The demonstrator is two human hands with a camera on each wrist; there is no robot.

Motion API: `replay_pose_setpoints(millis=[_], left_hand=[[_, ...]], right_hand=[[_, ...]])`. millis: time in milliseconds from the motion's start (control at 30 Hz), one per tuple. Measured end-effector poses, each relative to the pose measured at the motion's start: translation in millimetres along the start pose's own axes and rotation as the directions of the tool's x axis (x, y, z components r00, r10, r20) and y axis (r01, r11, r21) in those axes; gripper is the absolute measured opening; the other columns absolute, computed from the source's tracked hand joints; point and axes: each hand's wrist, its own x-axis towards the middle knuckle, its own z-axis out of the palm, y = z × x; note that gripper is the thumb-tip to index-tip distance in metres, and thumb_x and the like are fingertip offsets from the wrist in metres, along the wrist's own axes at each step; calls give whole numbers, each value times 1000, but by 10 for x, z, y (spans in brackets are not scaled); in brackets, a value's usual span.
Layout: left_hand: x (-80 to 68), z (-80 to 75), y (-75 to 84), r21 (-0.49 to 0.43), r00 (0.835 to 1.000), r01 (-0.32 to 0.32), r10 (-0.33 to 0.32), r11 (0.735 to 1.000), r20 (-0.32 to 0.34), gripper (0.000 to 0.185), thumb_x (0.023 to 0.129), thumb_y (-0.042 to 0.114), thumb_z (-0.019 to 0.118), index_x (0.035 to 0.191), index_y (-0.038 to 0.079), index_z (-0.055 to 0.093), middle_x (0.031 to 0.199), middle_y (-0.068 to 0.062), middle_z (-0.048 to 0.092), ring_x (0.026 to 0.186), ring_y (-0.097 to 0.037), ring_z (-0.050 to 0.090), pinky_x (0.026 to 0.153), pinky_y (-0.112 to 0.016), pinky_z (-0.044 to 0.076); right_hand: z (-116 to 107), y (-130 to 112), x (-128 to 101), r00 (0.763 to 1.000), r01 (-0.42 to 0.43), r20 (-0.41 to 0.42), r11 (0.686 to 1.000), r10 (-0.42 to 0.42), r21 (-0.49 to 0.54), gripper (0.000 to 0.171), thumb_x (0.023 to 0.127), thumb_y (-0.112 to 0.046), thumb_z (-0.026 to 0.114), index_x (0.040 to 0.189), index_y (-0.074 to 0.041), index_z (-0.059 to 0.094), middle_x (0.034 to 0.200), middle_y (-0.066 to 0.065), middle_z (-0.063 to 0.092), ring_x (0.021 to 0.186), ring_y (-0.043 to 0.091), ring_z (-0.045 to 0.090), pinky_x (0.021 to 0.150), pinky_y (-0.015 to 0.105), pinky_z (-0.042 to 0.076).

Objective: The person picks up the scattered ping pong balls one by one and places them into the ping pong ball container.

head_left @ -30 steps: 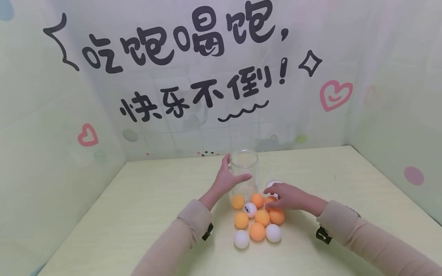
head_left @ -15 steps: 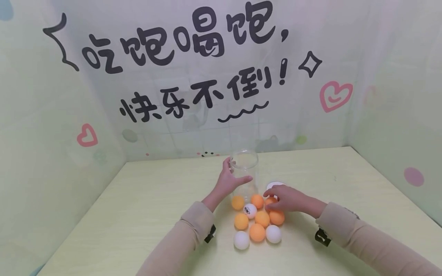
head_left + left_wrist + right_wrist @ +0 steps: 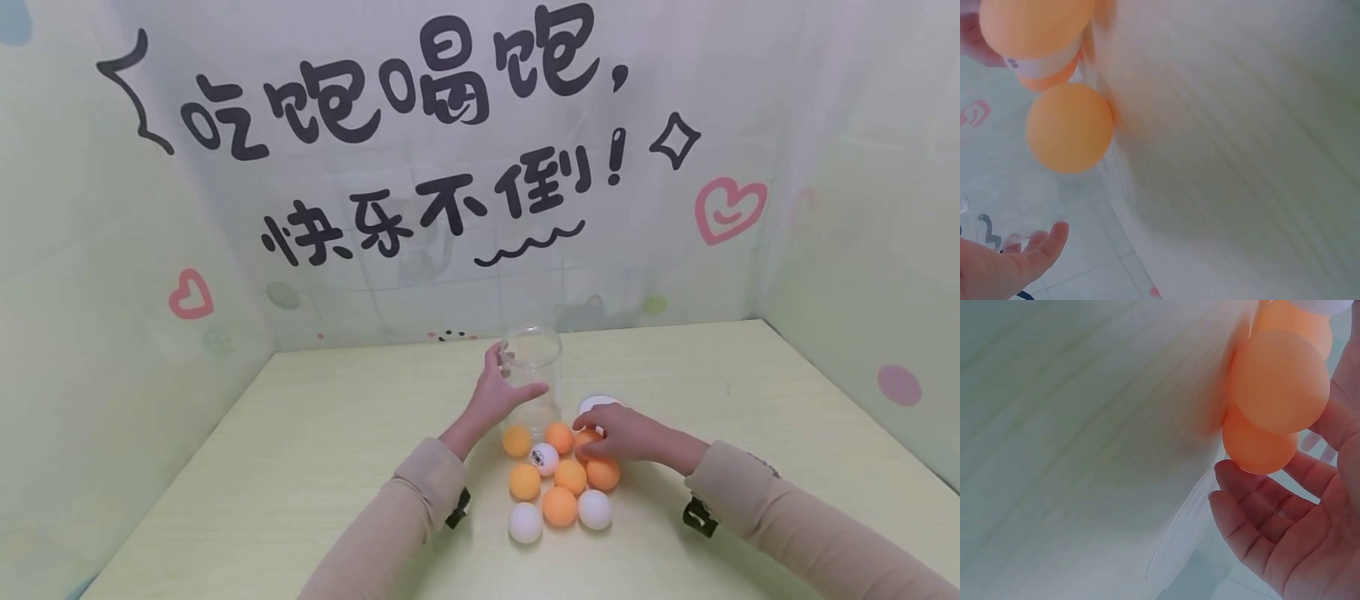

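Clear plastic, smooth and cylindrical: from the head view I see an upright transparent plastic jar [image 3: 531, 379] standing on the pale yellow-green wood-grain table [image 3: 300, 467]. My left hand [image 3: 497, 394] wraps its side, thumb across the front and fingers curled behind, so it grips the jar. Just in front of the jar lies a cluster of matte round ping-pong balls: orange ones and white ones, among them a white ball with a black logo [image 3: 543, 457]. My right hand [image 3: 618, 432] rests on the cluster's far right edge, fingers curled down over a small orange ball [image 3: 587, 438]; I cannot tell whether the ball is actually pinched. A white round lid [image 3: 598, 403] lies flat just behind that hand, right of the jar.

From the left wrist view, the blurred table grain fills most of the frame; a smooth orange ball [image 3: 1070, 127] sits beside the jar's clear wall, and fingertips [image 3: 1054, 237] show at the lower left, apart from it.

From the right wrist view, two orange balls touch each other against the table, the nearer one [image 3: 1280, 381] glossy and round. The right hand's fingers [image 3: 1254, 506] curve loosely below the lower ball [image 3: 1257, 450], one fingertip just at its surface.
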Motion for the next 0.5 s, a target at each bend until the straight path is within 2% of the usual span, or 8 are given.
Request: replay_pose_setpoints(millis=[267,500], left_hand=[[16,11,-16,-6,1000,4,-4,1000,-1,94,74,26,76,143,9,14,143,-17,31,129,-38,33,101,-49,35],[40,16,-54,-2,1000,-6,6,1000,-1,96,73,29,77,143,9,14,144,-17,31,129,-38,34,101,-49,36]], right_hand=[[6,-6,22,1000,-18,13,1000,18,7,28,81,-21,67,101,-3,66,83,-2,57,74,12,47,69,28,44],[6,-9,33,1000,7,8,1000,-7,3,26,81,-20,67,100,-2,66,80,-3,56,71,11,46,66,25,43]])
